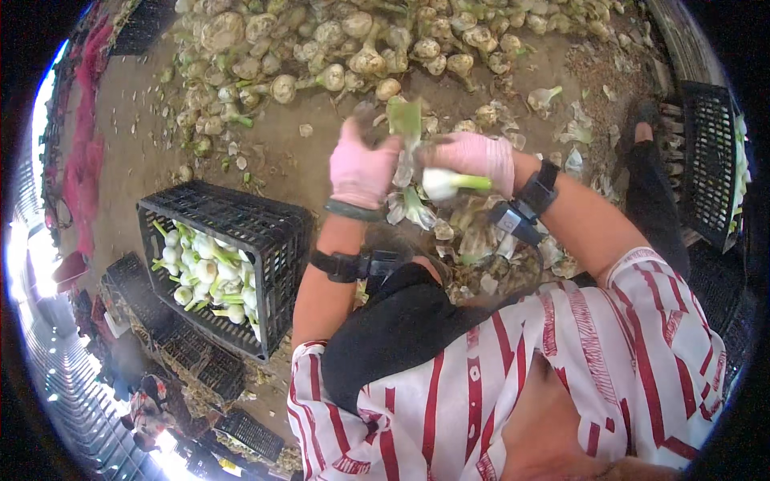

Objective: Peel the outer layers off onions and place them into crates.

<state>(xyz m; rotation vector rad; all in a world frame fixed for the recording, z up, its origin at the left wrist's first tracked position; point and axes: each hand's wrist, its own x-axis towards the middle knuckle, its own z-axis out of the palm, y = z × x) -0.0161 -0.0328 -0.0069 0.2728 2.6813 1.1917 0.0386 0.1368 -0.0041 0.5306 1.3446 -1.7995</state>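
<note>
My left hand (363,171), in a pink glove with dark, blurred fingertips, is raised over the soil floor. Beside its thumb a blurred strip of green garlic leaf (404,118) shows between my hands; whether the fingers grip it is unclear. My right hand (475,157), gloved in pink too, is curled with a clean white garlic bulb (440,184) against its lower side. The bulb's short green stem points towards the wrist. Blur hides the right fingertips. Below my hands lie peeled garlic skins (415,207).
A heap of unpeeled garlic (367,57) spreads ahead. At left, a black plastic crate (225,207) holds cleaned bulbs; another crate (710,162) stands far right. More crates (198,361) and a person (150,412) are at lower left. Pink netting (87,174) lies along the left.
</note>
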